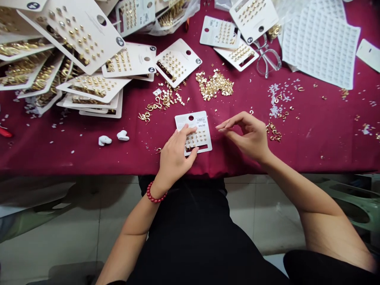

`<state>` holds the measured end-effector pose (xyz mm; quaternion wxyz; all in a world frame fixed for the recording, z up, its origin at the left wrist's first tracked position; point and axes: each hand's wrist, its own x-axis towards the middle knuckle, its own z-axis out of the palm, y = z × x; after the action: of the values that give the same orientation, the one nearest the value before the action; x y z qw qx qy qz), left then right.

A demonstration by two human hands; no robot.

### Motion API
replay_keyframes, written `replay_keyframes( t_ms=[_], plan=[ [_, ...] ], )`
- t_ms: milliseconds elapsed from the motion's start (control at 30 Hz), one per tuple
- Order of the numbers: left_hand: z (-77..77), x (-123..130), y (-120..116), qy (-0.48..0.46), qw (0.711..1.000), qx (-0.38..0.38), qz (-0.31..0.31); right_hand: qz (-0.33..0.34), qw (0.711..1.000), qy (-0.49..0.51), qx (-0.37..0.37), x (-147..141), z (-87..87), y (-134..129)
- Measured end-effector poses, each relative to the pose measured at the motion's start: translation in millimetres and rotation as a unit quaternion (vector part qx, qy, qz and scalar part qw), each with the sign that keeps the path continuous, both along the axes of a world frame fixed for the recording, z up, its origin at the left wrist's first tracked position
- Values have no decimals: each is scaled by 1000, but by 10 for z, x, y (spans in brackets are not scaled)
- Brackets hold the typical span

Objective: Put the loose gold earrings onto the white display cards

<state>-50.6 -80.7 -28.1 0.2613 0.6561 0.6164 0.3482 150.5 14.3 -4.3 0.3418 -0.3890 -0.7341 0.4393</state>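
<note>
Left hand, red bead bracelet at its wrist, lies with fingers spread, pressing flat on a white rectangular cardboard earring card on maroon cloth; right hand just off at 3 o'clock, fingers half open, thumb and forefinger nearly meeting, any held piece too small to tell; heap of small gold earring parts at 12 o'clock

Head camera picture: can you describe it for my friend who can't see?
A left hand wearing a red bead bracelet rests on a white rectangular earring card holding gold studs, on a dark red tablecloth. A right hand hovers beside the card. Loose gold pieces and more white cards lie around.
</note>
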Motion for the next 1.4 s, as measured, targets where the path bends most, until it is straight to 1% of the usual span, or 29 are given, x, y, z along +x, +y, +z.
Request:
replay_keyframes(
  t_ms=[100,200,400,667,767,900,1067,1167,1267,1400],
  plan=[
    [-3,-6,0,1,1000,-1,-2,44,999,-13,2,-155,7,-168],
    [-6,-13,-1,2,1000,-1,-3,57,996,-55,38,-256,-49,-240],
    [-11,-13,-4,10,1000,0,-7,60,990,-99,82,-355,-131,-243],
    [-16,-11,-6,18,1000,7,-17,77,981,-121,130,-351,-202,-205],
    [-16,-9,-8,23,999,7,-20,77,982,-118,126,-357,-208,-207],
    [-18,-7,-11,27,999,3,-22,80,986,-113,96,-366,-184,-224],
    [-21,-6,-17,29,999,6,-25,94,990,-71,72,-367,-193,-230],
    [-18,-9,-21,32,999,8,-23,99,989,-52,92,-366,-217,-228],
    [-14,-12,-22,36,999,11,-22,103,986,-59,116,-364,-237,-234],
    [-17,-13,-20,36,999,10,-21,91,985,-74,129,-359,-262,-247]
  ],
)
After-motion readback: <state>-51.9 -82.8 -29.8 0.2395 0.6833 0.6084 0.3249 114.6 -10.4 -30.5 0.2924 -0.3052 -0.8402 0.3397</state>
